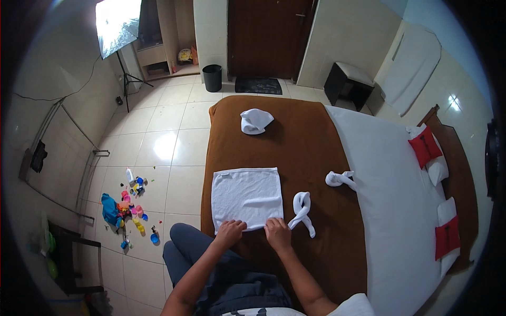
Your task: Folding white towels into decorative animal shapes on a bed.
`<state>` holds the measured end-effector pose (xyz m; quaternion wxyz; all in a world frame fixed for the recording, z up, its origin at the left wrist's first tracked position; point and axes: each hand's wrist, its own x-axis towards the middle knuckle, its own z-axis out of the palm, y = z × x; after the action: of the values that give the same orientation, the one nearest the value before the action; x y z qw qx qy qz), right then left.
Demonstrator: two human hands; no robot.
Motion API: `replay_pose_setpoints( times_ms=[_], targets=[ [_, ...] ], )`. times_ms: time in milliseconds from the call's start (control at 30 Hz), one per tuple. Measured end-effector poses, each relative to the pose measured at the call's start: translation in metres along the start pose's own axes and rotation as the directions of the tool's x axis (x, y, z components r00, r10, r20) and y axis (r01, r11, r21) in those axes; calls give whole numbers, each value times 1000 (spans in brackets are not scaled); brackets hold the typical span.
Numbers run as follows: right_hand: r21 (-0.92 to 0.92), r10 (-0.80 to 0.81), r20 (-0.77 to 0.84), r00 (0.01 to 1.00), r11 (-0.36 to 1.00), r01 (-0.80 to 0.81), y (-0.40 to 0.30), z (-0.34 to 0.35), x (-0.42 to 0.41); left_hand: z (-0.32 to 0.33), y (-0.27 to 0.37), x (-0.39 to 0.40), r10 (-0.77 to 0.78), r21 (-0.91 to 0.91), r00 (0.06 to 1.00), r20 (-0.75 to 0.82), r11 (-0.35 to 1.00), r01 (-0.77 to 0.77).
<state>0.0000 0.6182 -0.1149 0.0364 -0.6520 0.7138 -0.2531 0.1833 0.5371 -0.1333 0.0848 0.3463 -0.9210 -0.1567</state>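
Observation:
A white terry towel (247, 193) lies spread out on the brown blanket (300, 146) of the bed. At its near edge, my left hand (230, 232) has its fingers on the left part of the hem. My right hand (278, 234) pinches the same edge near the right corner. Just right of that hand rests a white towel twisted into a loop with crossed ends (302, 213). Farther right is a knotted white towel (340, 179). A bunched white towel (256, 121) sits toward the far side of the blanket.
Red cushions (425, 146) and white pillows lie by the wooden headboard (454, 158). Colourful toys (128, 209) are scattered on the tiled floor to the left. A lit softbox (118, 27) stands at the far left. Beyond the bed are a black bin (212, 78) and a stool (350, 85).

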Motion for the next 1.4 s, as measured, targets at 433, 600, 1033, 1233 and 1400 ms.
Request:
replay_pose_setpoints(
  times_ms=[433,600,1033,1233,1400],
  targets=[
    [604,19,-39,999,797,9,-25,69,59,25,-1,44,-339,-484,903,-264,856,180],
    [-35,54,-21,998,998,-55,-16,82,42,45,-11,37,-335,-4,918,-213,940,342],
    [-164,312,180,933,944,-285,0,14,1,-13,-2,-2,-700,251,622,352,710,658],
    [-451,45,69,997,893,-9,9,5,-6,-14,17,37,-369,-17,897,-243,926,376],
    [-372,81,85,993,927,-43,2,-3,-12,45,39,103,-86,-81,994,-64,993,80]
  ],
)
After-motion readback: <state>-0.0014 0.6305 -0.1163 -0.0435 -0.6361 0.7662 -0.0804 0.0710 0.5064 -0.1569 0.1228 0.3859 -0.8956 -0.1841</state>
